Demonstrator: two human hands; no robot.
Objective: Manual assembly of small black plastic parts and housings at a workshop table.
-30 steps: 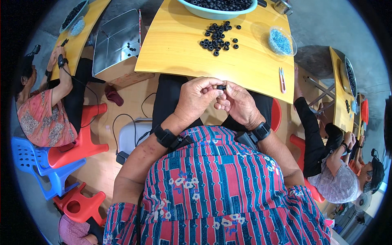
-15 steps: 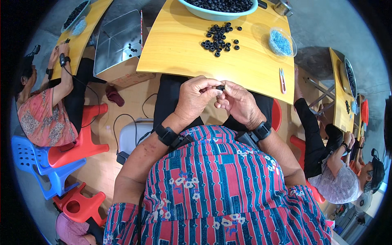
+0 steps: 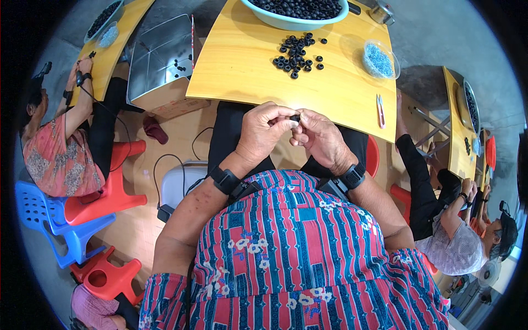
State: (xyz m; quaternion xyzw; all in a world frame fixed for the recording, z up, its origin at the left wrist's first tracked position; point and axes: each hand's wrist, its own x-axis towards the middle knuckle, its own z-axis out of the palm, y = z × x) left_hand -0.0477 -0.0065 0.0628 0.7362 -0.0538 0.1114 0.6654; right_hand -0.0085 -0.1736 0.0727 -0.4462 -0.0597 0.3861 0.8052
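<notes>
Between my two hands, just off the table's near edge, is a small round black piece (image 3: 295, 117). My left hand (image 3: 262, 131) pinches it between thumb and forefinger. From the other side my right hand (image 3: 323, 137) closes its fingertips on the same piece, its lower fingers curled in. Fingers cover most of it, so its hole does not show. On the table ahead lies a loose pile of black ring-shaped pieces (image 3: 297, 54) with holes through them. A light-blue basin (image 3: 294, 22) full of the same kind stands behind the pile.
A clear tub of blue-white bits (image 3: 379, 60) and small thread snips (image 3: 380, 111) lie on the right of the yellow table (image 3: 236, 71). A metal cup (image 3: 381, 12) stands at the back. Left of the table is an open box (image 3: 159, 66). Other people sit at tables on both sides.
My hands stay at nearly the same spot, both still pinching the black piece. The view has shifted very slightly. On the left, the other person's arms have moved a little.
</notes>
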